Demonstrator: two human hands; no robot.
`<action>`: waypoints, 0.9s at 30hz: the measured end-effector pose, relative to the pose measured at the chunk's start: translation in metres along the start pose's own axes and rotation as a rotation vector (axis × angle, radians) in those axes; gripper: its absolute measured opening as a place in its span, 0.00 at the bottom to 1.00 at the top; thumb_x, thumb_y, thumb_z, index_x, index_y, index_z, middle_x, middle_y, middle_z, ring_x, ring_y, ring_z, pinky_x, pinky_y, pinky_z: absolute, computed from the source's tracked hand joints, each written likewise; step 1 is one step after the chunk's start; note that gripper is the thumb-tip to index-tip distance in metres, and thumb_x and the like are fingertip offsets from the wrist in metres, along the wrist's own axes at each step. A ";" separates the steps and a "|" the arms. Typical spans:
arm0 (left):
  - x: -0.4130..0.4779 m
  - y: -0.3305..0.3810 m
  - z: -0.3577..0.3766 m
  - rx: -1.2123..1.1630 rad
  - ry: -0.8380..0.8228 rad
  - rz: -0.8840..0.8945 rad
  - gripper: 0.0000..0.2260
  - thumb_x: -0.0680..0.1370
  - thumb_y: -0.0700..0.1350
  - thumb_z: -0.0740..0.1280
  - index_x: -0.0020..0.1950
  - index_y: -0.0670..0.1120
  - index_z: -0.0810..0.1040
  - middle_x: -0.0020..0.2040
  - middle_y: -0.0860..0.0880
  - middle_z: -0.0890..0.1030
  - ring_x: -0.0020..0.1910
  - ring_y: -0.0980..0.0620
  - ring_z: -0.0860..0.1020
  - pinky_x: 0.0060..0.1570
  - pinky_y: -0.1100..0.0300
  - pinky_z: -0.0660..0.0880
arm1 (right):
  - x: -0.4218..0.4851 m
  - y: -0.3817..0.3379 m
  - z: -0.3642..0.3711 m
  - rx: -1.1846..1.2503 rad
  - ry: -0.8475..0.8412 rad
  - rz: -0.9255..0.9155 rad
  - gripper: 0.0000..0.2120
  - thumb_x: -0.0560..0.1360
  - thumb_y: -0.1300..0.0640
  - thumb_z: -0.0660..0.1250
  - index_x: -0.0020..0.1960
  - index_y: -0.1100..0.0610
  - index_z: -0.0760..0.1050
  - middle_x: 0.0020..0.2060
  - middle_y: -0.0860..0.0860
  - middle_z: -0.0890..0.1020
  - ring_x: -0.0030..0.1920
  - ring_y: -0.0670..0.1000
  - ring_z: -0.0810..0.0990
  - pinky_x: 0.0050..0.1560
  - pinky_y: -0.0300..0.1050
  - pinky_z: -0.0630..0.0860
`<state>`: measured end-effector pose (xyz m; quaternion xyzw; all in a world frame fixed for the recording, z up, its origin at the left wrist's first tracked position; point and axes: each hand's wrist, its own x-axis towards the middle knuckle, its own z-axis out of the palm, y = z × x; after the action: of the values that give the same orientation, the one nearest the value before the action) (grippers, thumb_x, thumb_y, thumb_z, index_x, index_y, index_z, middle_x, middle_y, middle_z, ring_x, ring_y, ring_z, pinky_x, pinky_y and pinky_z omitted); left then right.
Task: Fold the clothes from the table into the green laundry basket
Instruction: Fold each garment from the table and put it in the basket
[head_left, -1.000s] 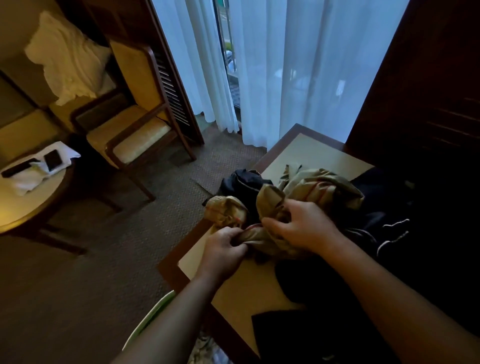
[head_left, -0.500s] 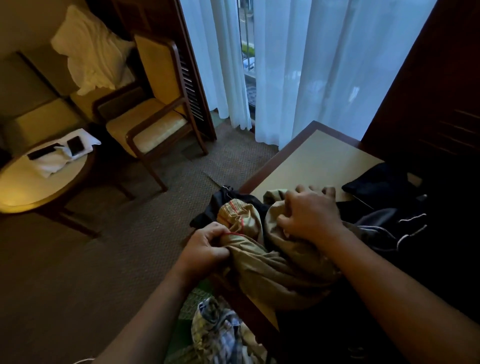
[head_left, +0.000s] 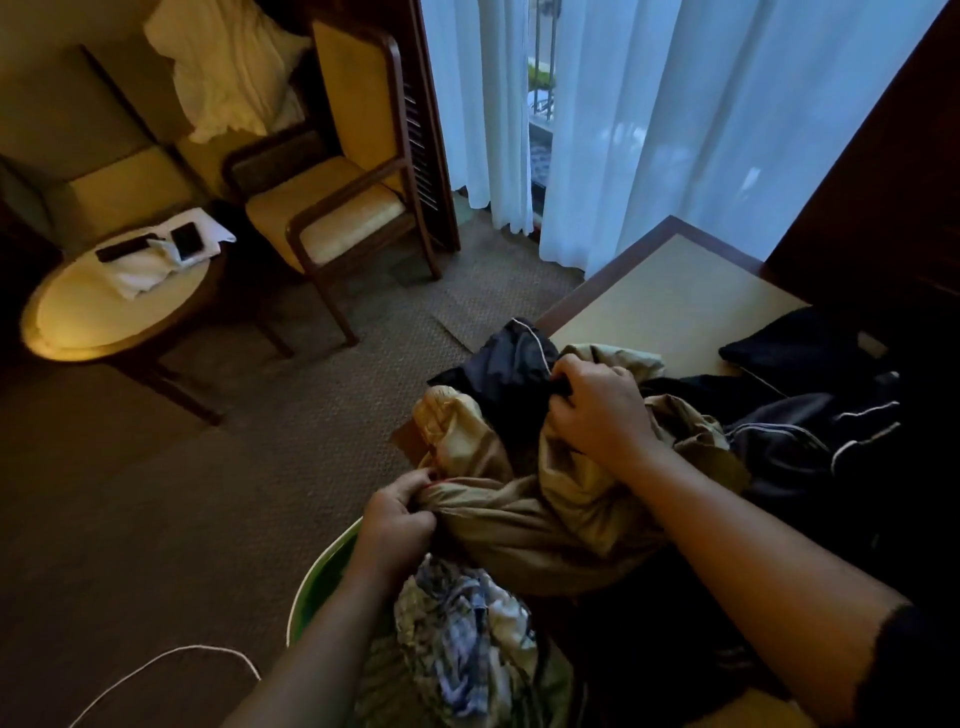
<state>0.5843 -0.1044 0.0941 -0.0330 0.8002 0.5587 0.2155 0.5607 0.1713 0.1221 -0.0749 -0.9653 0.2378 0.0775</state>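
A crumpled tan garment (head_left: 524, 499) hangs off the near left edge of the wooden table (head_left: 670, 301). My left hand (head_left: 397, 519) grips its lower end just above the green laundry basket (head_left: 311, 587). My right hand (head_left: 602, 410) clutches the tan cloth together with a dark navy garment (head_left: 498, 374) that has white piping. More dark clothes (head_left: 810, 426) lie piled on the table's right side. A patterned blue and white garment (head_left: 462, 639) lies inside the basket.
An armchair (head_left: 337, 208) with a white cloth on its back stands at the upper left. Beside it is a round side table (head_left: 109, 301) carrying a phone and a remote. White curtains (head_left: 649, 130) hang behind the table. A white cord (head_left: 156, 670) trails on the carpet.
The tan garment has been pulled toward me and down off the table edge, over the basket. My left hand dropped lower; the basket and its patterned garment show more fully.
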 end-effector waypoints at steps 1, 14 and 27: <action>-0.003 -0.001 -0.008 -0.130 0.020 -0.059 0.20 0.70 0.24 0.58 0.47 0.41 0.85 0.46 0.44 0.86 0.45 0.43 0.83 0.44 0.48 0.82 | -0.007 -0.002 -0.005 0.076 0.068 0.005 0.11 0.75 0.52 0.66 0.56 0.52 0.78 0.45 0.49 0.84 0.50 0.54 0.82 0.65 0.59 0.73; -0.110 -0.029 -0.101 -1.066 -0.030 -0.282 0.22 0.73 0.39 0.60 0.66 0.41 0.78 0.50 0.38 0.87 0.45 0.41 0.87 0.41 0.48 0.85 | -0.160 -0.085 0.009 0.169 -0.368 -0.340 0.50 0.72 0.47 0.74 0.83 0.42 0.46 0.83 0.45 0.46 0.82 0.44 0.38 0.81 0.53 0.38; -0.182 -0.072 -0.132 -0.976 -0.207 -0.236 0.16 0.76 0.43 0.62 0.47 0.38 0.88 0.50 0.38 0.86 0.50 0.41 0.86 0.52 0.45 0.83 | -0.271 -0.176 0.090 0.565 -0.430 0.100 0.38 0.68 0.57 0.74 0.75 0.41 0.68 0.61 0.47 0.81 0.64 0.51 0.79 0.64 0.56 0.78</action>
<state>0.7295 -0.2855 0.1374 -0.1642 0.4112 0.8396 0.3146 0.7897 -0.0725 0.0953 -0.0461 -0.8507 0.5093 -0.1215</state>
